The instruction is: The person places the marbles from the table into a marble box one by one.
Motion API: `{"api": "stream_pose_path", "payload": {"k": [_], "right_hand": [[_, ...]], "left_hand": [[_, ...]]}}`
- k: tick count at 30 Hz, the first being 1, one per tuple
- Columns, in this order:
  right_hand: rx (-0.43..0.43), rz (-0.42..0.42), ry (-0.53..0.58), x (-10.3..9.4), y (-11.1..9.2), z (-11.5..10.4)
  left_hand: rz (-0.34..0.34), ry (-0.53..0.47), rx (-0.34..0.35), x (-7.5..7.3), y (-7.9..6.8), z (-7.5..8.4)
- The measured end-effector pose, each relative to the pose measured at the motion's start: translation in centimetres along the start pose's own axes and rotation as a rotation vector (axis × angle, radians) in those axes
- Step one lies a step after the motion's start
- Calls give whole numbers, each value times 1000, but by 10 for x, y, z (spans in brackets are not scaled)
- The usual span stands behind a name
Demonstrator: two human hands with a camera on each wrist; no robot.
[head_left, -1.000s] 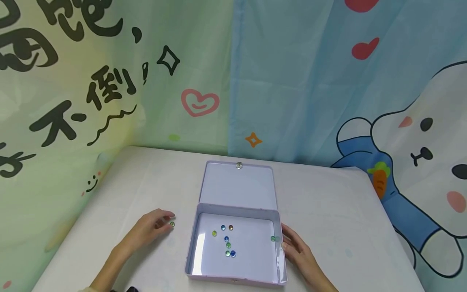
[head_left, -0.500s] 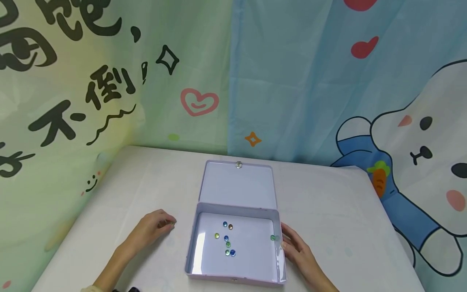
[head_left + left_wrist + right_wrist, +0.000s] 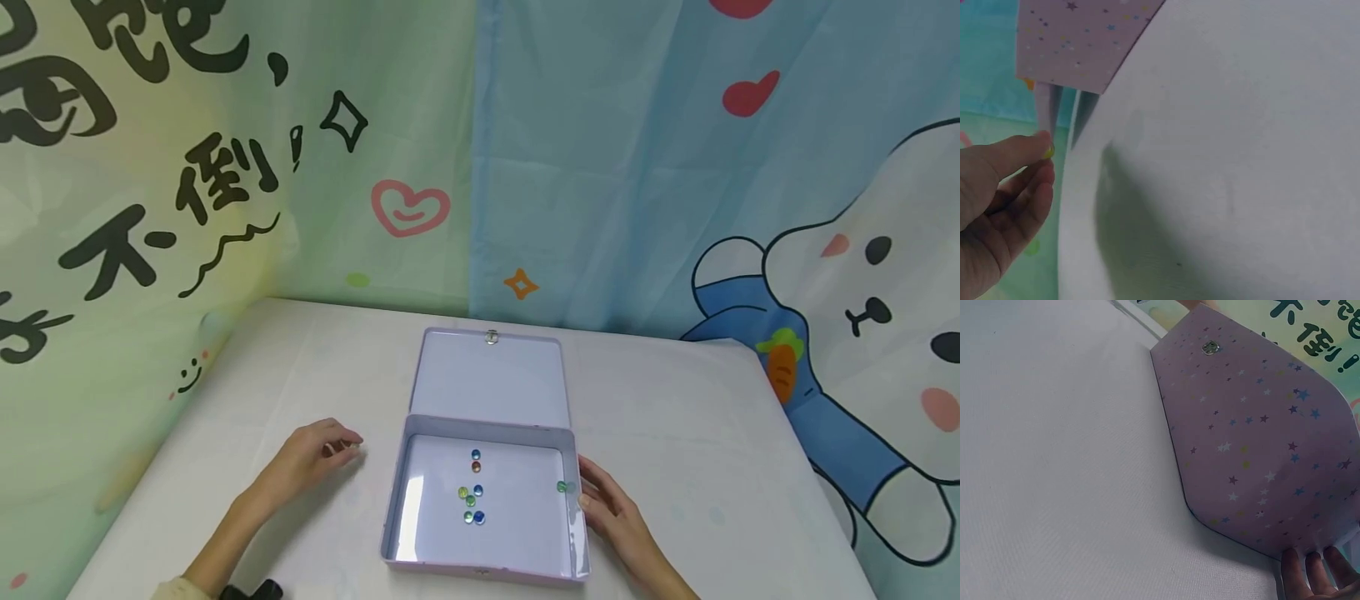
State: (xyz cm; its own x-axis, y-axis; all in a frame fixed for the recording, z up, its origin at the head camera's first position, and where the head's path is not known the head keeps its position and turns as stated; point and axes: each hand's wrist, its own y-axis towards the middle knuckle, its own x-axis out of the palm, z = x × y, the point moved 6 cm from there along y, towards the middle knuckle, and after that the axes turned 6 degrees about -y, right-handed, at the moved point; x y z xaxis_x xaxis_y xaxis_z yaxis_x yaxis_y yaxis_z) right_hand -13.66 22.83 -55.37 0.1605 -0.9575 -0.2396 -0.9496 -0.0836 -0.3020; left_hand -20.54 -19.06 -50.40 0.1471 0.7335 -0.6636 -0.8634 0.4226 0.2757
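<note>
A small yellowish glass marble (image 3: 1049,152) is pinched between the thumb and fingertips of my left hand (image 3: 315,454), to the left of an open tin box (image 3: 487,571). Several coloured glass marbles lie on the box floor, among them a brown marble (image 3: 476,467), a yellow marble (image 3: 462,492) and a dark blue marble (image 3: 479,517). One green marble (image 3: 561,487) sits by the right inner wall. My right hand (image 3: 618,521) rests against the outside of that wall; its straight fingers (image 3: 1316,575) touch the star-printed pink side.
The box lid (image 3: 491,375) lies folded back behind the box, with a metal clasp (image 3: 491,337) on its far edge. A white cloth (image 3: 697,433) covers the table. Printed curtains (image 3: 592,167) hang behind and to the left. A black device (image 3: 258,590) sits at my left wrist.
Inside the box, the yellow marble and a blue marble have rolled to the right. My left hand has turned slightly and lifted a little, keeping its marble. The right hand stays put.
</note>
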Motion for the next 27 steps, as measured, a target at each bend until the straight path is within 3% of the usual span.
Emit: {"api": "stream_pose_path", "payload": {"k": [6, 13, 20, 27], "right_hand": [[5, 5, 3, 1, 0, 0], [12, 10, -9, 1, 0, 2], [38, 22, -18, 1, 1, 4], [2, 3, -19, 0, 1, 2]], "left_hand": [[-5, -65, 44, -6, 8, 12], [-67, -219, -78, -10, 13, 17], [-122, -260, -134, -12, 20, 30], [-214, -275, -100, -7, 35, 52]]}}
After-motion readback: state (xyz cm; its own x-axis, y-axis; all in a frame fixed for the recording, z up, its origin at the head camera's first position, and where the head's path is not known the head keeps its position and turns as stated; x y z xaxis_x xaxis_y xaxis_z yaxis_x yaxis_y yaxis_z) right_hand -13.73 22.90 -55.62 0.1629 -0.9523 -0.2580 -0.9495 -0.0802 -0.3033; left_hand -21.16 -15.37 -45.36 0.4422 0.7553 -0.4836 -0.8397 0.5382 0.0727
